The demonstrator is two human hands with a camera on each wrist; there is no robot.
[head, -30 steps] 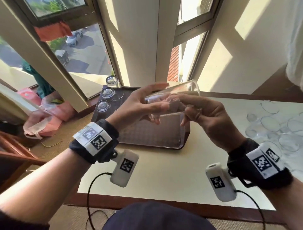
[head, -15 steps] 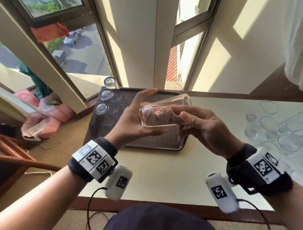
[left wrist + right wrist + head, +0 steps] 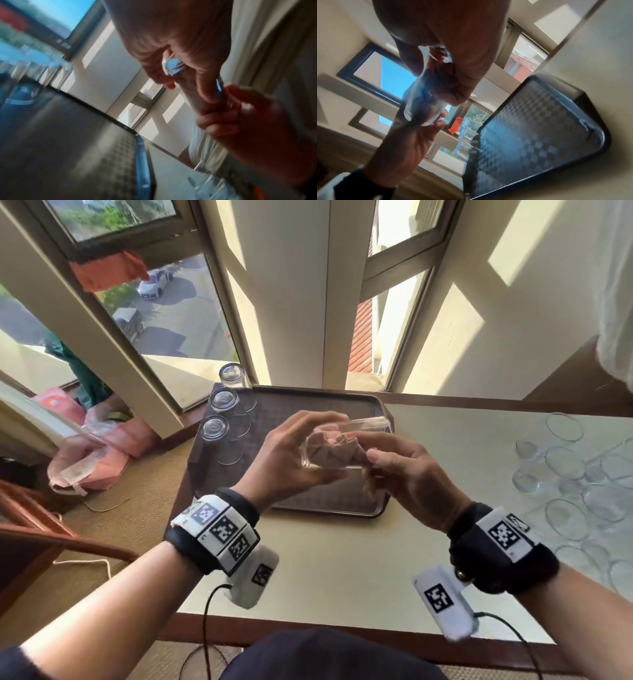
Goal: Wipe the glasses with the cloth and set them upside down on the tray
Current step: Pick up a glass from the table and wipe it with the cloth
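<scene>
A clear glass (image 3: 346, 440) lies on its side in the air above the dark checkered tray (image 3: 308, 402). My left hand (image 3: 301, 446) grips its base end. A pinkish-brown cloth (image 3: 330, 451) is stuffed inside the glass, and my right hand (image 3: 383, 463) pinches the cloth at the glass's mouth. Three glasses (image 3: 219, 419) stand upside down in a row along the tray's left edge. In the right wrist view the glass (image 3: 423, 105) sits between both hands, with the tray (image 3: 539, 128) below. The left wrist view is blurred and shows my left hand's fingers (image 3: 204, 86) around the glass.
Several clear glasses (image 3: 568, 474) stand crowded on the cream table (image 3: 342, 559) at the right. Windows and a wall lie just behind the tray. A wooden chair (image 3: 41, 535) and pink bags (image 3: 102, 446) are on the floor to the left.
Both hands have brought the glass lower and closer to me over the tray. The cloth now sits deeper inside the glass.
</scene>
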